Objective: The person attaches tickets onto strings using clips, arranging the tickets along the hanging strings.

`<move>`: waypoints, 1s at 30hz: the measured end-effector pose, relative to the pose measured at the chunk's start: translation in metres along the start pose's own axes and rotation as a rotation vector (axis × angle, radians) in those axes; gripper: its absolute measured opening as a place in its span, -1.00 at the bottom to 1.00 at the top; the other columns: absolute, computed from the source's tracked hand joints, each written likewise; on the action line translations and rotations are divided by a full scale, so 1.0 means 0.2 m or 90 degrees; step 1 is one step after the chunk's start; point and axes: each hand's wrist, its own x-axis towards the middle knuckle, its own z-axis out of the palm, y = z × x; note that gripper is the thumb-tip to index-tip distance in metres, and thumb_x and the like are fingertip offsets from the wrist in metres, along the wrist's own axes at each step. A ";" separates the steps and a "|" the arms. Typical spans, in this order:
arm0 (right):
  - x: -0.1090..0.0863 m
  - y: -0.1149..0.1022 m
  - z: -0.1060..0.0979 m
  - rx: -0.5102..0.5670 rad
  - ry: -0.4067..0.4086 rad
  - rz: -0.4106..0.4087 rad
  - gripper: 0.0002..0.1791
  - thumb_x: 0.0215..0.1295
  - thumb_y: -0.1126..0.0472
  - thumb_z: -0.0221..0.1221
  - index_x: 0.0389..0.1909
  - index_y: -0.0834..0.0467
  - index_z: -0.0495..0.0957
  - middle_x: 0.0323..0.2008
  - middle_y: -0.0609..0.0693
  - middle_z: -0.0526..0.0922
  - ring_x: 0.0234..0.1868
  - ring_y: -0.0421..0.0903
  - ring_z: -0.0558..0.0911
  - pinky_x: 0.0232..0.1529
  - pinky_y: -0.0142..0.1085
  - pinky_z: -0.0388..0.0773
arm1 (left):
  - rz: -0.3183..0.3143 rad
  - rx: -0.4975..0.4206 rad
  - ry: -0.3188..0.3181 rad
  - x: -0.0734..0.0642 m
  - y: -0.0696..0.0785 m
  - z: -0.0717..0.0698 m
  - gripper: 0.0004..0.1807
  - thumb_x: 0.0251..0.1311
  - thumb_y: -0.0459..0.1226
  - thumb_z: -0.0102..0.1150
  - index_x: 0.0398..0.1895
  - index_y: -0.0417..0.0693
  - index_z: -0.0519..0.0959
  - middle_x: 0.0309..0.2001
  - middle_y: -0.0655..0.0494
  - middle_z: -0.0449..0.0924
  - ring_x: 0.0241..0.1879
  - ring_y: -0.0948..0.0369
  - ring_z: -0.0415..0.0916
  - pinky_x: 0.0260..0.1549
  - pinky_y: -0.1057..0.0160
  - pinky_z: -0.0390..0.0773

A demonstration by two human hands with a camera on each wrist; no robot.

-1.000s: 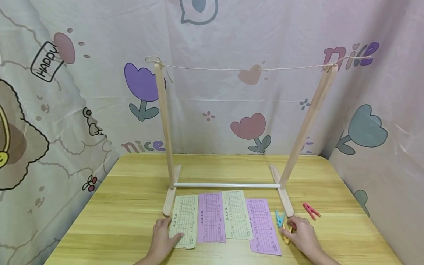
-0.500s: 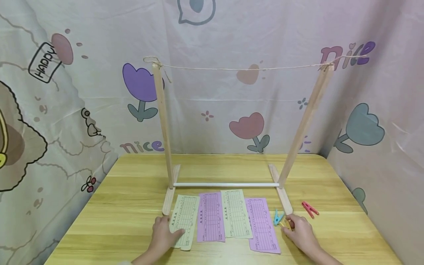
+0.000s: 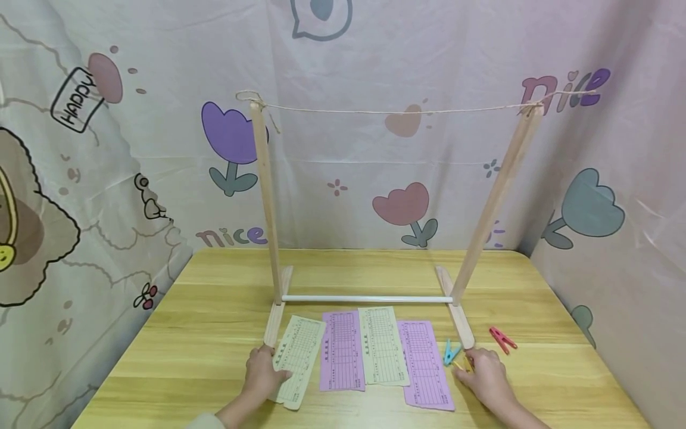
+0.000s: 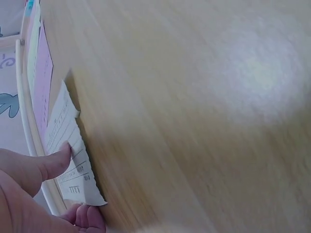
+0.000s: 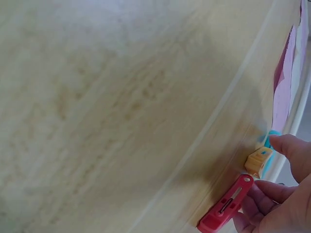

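Observation:
My left hand (image 3: 261, 375) holds the edge of a pale green printed paper slip (image 3: 301, 351), its thumb lying across the paper. In the left wrist view that slip (image 4: 73, 155) bends up slightly at its torn edge, with curled fingers beside it. My right hand (image 3: 488, 375) pinches a yellow clothespin (image 5: 258, 161) between thumb and fingers; the hand partly covers it in the head view. A red clothespin (image 5: 226, 204) lies right against those fingers. Just left of the hand is a blue clothespin (image 3: 451, 353), while another red one (image 3: 502, 339) lies to its right.
Two purple slips (image 3: 342, 351) (image 3: 427, 364) and a second green slip (image 3: 383, 347) lie in a row. Behind stands a wooden frame with a left post (image 3: 265, 202), right post (image 3: 497, 202), white crossbar (image 3: 367, 299) and string (image 3: 375, 112) tied between the tops.
The left green slip has turned, its top toward the right and its bottom toward the left, along with my left hand. The yellow and blue clothespins have shifted slightly by my right hand.

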 end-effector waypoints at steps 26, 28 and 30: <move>0.06 0.01 -0.06 0.155 -0.037 0.071 -0.67 -0.03 0.22 0.36 -0.30 0.37 0.58 -0.48 -0.01 0.60 -0.47 -0.28 0.51 -0.44 -0.46 0.49 | -0.027 -0.050 -0.044 0.04 -0.05 -0.04 -0.59 -0.10 -0.44 0.32 -0.20 -0.52 0.40 -0.33 -0.29 0.52 -0.35 0.00 0.50 -0.37 0.13 0.58; 0.06 0.01 -0.06 0.170 -0.037 0.074 -0.66 -0.02 0.22 0.36 -0.28 0.37 0.57 -0.46 -0.01 0.61 -0.48 -0.31 0.50 -0.43 -0.48 0.50 | -0.030 -0.064 -0.042 0.04 -0.05 -0.05 -0.63 -0.08 -0.45 0.29 -0.23 -0.52 0.42 -0.36 -0.27 0.52 -0.37 0.02 0.50 -0.41 0.16 0.58; 0.06 0.01 -0.07 0.185 -0.039 0.071 -0.67 -0.01 0.23 0.36 -0.27 0.37 0.56 -0.46 -0.01 0.61 -0.48 -0.34 0.49 -0.42 -0.48 0.50 | -0.032 -0.074 -0.042 0.04 -0.06 -0.05 -0.66 -0.06 -0.46 0.28 -0.24 -0.51 0.43 -0.38 -0.25 0.52 -0.39 0.04 0.51 -0.43 0.19 0.58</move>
